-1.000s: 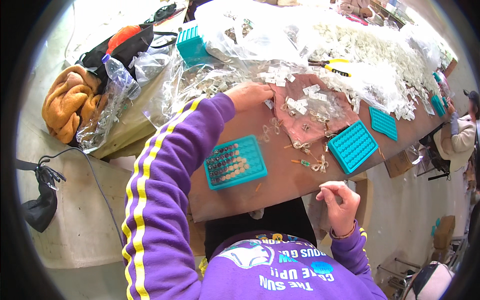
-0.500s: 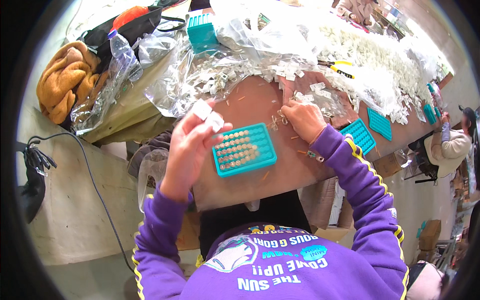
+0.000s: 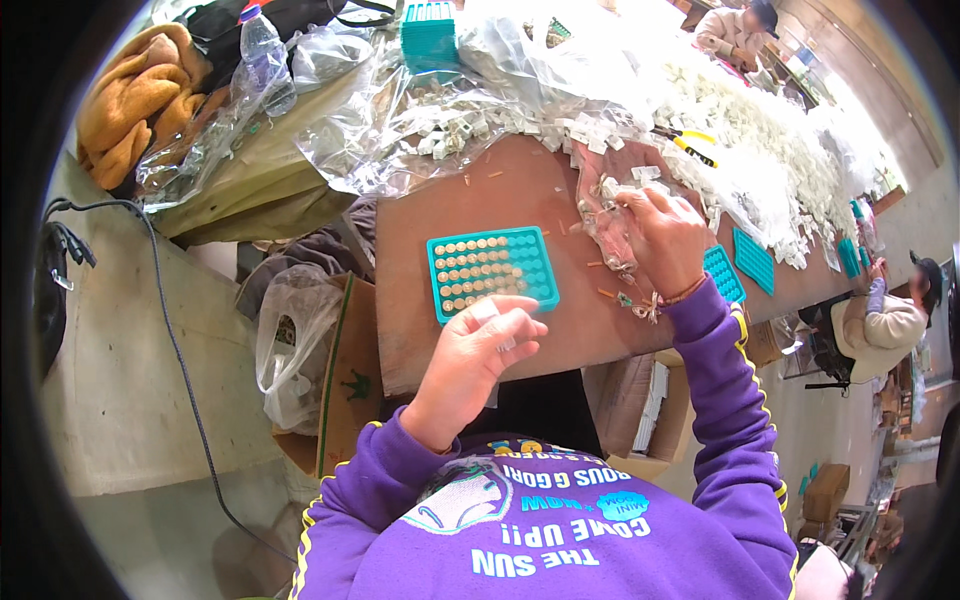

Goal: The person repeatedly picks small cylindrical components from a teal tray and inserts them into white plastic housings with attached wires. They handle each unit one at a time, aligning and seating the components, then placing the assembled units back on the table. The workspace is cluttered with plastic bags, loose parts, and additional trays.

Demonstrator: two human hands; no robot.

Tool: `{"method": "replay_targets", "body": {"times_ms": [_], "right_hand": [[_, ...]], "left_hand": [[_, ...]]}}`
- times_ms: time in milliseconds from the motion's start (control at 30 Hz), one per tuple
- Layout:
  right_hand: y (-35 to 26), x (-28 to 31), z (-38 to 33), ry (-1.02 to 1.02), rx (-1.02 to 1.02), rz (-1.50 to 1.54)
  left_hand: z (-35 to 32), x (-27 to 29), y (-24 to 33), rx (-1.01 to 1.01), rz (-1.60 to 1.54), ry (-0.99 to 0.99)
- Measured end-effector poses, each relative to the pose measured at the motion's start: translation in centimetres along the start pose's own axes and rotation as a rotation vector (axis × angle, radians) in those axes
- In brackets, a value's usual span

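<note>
Across the far side of your bench [image 3: 560, 330] lie clear plastic bags [image 3: 400, 120] and heaps of small white parts [image 3: 760, 130], with a plastic bottle [image 3: 265, 55] far left. The teal tray [image 3: 492, 272] (partly filled with small round pieces) sits just beyond your left hand [image 3: 485, 345], whose grip pinches a small white piece [image 3: 487, 310] over the tray's near edge. To the right, your right hand [image 3: 665, 240] has its grip closed on a pinkish bag [image 3: 610, 225], with a second teal tray [image 3: 722, 274] just beside that wrist.

Long brown workbench [image 3: 520, 200] – pale concrete floor [image 3: 120, 380] beneath, cardboard boxes [image 3: 350, 370] alongside – bright daylight at far end.
</note>
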State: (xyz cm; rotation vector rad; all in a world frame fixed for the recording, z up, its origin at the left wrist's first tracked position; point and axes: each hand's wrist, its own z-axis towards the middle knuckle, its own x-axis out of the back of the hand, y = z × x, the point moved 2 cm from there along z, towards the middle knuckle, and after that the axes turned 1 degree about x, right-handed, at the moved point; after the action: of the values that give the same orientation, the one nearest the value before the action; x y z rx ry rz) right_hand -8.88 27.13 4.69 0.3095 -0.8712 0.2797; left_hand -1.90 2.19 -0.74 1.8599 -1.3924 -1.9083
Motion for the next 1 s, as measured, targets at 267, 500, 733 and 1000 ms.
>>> {"method": "replay_targets", "body": {"times_ms": [267, 500, 733, 1000], "right_hand": [[0.4, -1.7, -0.2, -0.072, -0.106, -0.033], [-0.5, -0.8, 0.7, 0.171, -0.117, 0.057], [-3.6, 2.0, 1.0, -0.164, -0.088, 0.951], [-8.6, 2.3, -0.7, -0.284, 0.008, 1.470]], "left_hand": [[-0.2, -1.0, -1.8, 0.089, -0.002, -0.015], [0.0, -0.7, -1.9, 0.078, -0.003, -0.028], [0.3, -0.4, -0.9, -0.094, -0.049, -0.021], [0.5, -0.6, -1.4, -0.093, -0.178, -0.176]]}}
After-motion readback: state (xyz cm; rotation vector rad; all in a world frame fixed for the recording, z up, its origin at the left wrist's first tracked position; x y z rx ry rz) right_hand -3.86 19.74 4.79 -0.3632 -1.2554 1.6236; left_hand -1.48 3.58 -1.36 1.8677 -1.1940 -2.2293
